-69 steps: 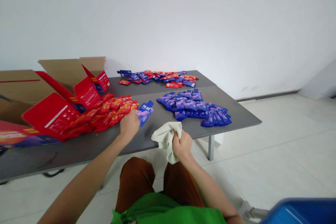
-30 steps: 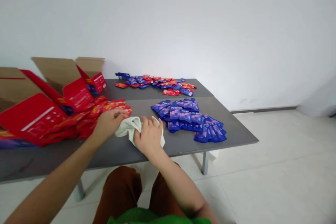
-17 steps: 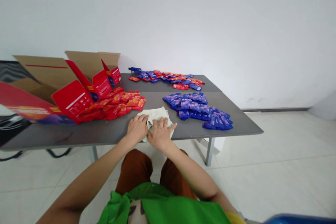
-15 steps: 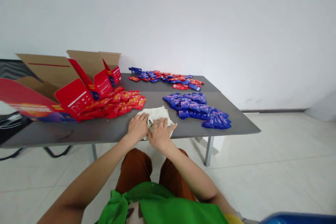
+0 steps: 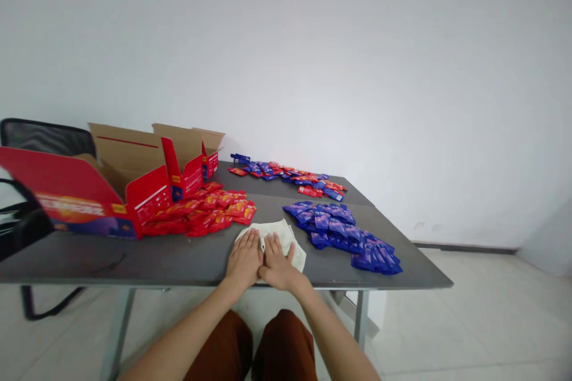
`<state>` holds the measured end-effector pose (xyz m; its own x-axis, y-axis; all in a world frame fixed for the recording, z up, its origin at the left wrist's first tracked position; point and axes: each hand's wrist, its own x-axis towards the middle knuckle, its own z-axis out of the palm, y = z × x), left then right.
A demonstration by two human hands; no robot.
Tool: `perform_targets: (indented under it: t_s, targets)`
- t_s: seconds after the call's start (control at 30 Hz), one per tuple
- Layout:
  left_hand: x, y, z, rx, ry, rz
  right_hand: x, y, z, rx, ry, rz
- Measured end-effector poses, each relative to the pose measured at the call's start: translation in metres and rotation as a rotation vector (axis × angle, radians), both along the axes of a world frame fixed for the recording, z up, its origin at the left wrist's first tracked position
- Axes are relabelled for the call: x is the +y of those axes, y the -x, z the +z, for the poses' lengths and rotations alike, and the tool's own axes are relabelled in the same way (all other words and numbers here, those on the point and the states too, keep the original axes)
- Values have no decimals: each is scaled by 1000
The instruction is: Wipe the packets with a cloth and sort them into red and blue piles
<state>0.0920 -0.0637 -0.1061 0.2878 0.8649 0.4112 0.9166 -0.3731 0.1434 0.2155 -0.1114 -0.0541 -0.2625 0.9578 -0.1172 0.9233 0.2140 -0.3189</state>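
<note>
Although its near part is bunched under the hands, the pale cloth lies fairly flat on the desk, close to the front edge, its fabric matte and softly wrinkled. The left hand and the right hand rest on it palms down, side by side, with a small fold standing between their fingers. Both are opened out, fingers extended, neither closed around anything. The left hand's fingers lie close together and point forward; the right hand's slant leftward, its outermost finger spread apart. Both forearms reach forward and converge above brown trousers.

Left of the cloth, glossy red-and-orange sachets slump in a heap against the open cardboard boxes, smooth printed red outside and plain brown inside. To the right, shiny blue-purple sachets, flat and pillowy, overlap like shingles. Farther back, a mixed pile of both colours stretches loosely across the dark, smooth desktop, before a plain white wall. A mesh-backed chair shows behind the boxes.
</note>
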Motion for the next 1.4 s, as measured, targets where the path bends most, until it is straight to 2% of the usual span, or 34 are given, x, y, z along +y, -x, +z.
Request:
perform_targets:
  t_s: [0.1,0.2,0.47,0.57,0.73,0.9,1.0,1.07,1.13,1.2,1.3,1.4]
  targets:
    - [-3,-10,6,-24,29,79,15,-21,6,-40,91,184]
    - [-1,-17,10,-2,57,88,26,-39,12,-39,104,263]
    - [3,-12,12,73,54,-31,17,-43,15,-12,27,182]
    - [4,-11,13,68,67,-96,10,-42,9,-24,-20,149]
    - [2,-12,13,93,42,-86,4,-43,-5,-20,-112,144]
    - [6,-9,6,143,-39,-88,2,-49,1,40,-130,189]
    - [15,-5,-7,135,-77,-103,6,-54,2,46,-116,238]
    - [20,-3,-15,147,-101,-102,12,-57,-3,36,-174,254]
    - [22,-2,-18,171,-108,-100,18,-56,-11,21,-261,234]
    - [22,-1,-15,187,-83,-106,23,-51,-20,0,-317,150]
    - [19,3,-3,179,23,-173,27,-38,-29,-71,-251,-20]
    - [20,10,12,183,194,-220,32,-26,-34,-99,-124,-103]
